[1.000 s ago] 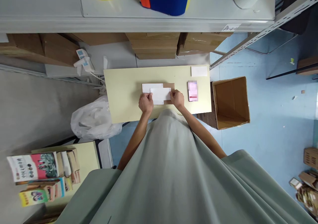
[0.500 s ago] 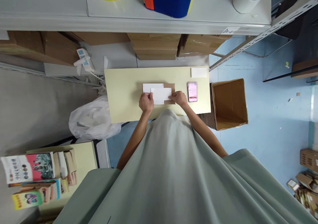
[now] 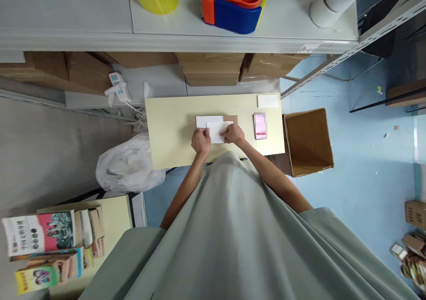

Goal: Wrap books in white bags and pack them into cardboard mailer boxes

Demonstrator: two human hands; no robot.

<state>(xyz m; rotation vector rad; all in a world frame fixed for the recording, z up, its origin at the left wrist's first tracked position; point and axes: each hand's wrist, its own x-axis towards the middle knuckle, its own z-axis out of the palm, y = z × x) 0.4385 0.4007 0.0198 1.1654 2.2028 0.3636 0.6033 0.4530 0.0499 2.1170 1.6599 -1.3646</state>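
A small white label sheet (image 3: 217, 133) lies over a flat brown cardboard piece (image 3: 231, 118) on the pale yellow table. Under its left end shows another white sheet (image 3: 204, 120), also on the cardboard. My left hand (image 3: 201, 141) pinches the lower left corner of the upper sheet between thumb and fingers. At its right side my right hand (image 3: 234, 133) has its fingers closed on the sheet's edge, over the cardboard. To the right of my hands a phone (image 3: 260, 126) with a lit pink screen lies flat.
A stack of white labels (image 3: 267, 100) sits at the table's (image 3: 169, 149) far right corner. An open cardboard box (image 3: 308, 142) stands right of the table, a white plastic bag (image 3: 124, 162) left. Above, a shelf (image 3: 83, 20) holds yellow tape (image 3: 159, 0) and a tape dispenser (image 3: 234, 11).
My right hand has shifted left along the white sheet, its fingers now further over the sheet. My left hand stays at the lower left corner. The whole view has moved slightly.
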